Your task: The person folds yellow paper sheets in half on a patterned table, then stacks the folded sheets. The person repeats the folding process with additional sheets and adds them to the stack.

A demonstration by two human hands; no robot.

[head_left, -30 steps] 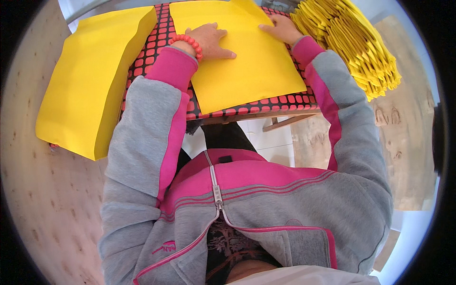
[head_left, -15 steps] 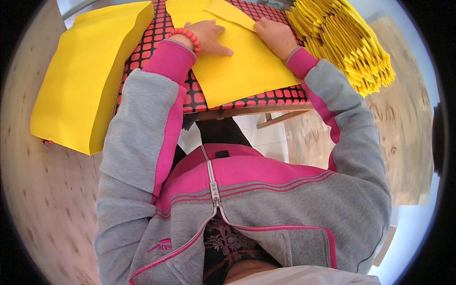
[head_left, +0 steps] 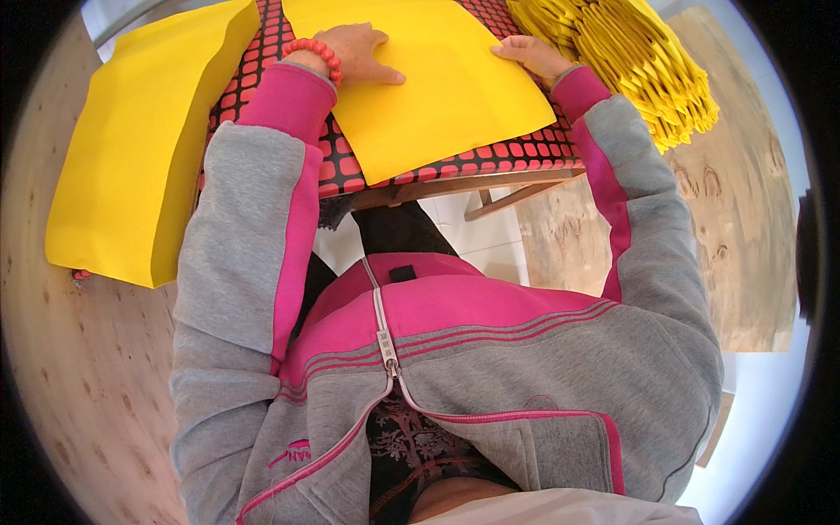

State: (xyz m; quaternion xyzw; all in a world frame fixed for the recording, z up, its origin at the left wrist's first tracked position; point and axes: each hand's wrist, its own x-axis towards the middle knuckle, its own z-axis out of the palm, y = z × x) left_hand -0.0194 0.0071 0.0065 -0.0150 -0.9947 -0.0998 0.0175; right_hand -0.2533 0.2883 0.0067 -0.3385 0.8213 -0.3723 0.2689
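A flat yellow sheet (head_left: pixel 429 105) of paper-like or cloth-like material lies at the table's near edge, one corner just past the rim. My left hand (head_left: pixel 360 54), with a red beaded bracelet at the wrist, rests on the sheet's left part, fingers spread. At the sheet's right edge my right hand (head_left: pixel 535 58) pinches the yellow material between thumb and fingers. The sheet's far end runs out of view at the top.
A thick, neat yellow stack (head_left: pixel 122 149) stands at the left. To the right is a pile of folded yellow pieces (head_left: pixel 626 66) with many layered edges. A red-and-black patterned cloth (head_left: pixel 341 171) covers the wooden table, whose leg and brace (head_left: pixel 516 194) show below.
The flap that was folded over at the sheet's far right now lies flat. My right hand has moved a little right and holds the edge. My left hand stays spread on the sheet.
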